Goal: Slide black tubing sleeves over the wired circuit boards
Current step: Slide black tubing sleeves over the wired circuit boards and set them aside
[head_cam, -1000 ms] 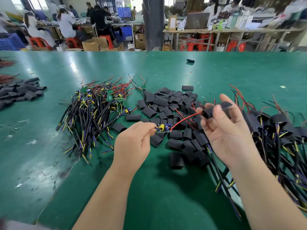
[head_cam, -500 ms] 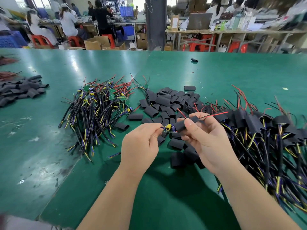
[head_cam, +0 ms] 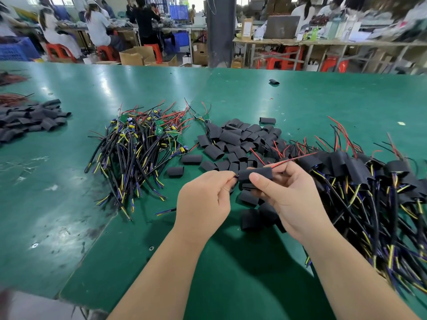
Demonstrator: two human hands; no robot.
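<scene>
I am holding a sleeve (head_cam: 256, 174) just above the table (head_cam: 231, 285).
My right hand (head_cam: 291, 199) is curling round it; my left hand (head_cam: 203, 199) is pinching the dark end (head_cam: 236, 176) at its left mouth; a red wire (head_cam: 293, 159) is trailing out rightward.

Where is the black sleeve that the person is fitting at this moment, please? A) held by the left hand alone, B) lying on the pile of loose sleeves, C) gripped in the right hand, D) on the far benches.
C: the right hand grips the black sleeve between thumb and fingers. A red wire trails from its right end, and the left hand pinches the wiring at its left end.
</scene>
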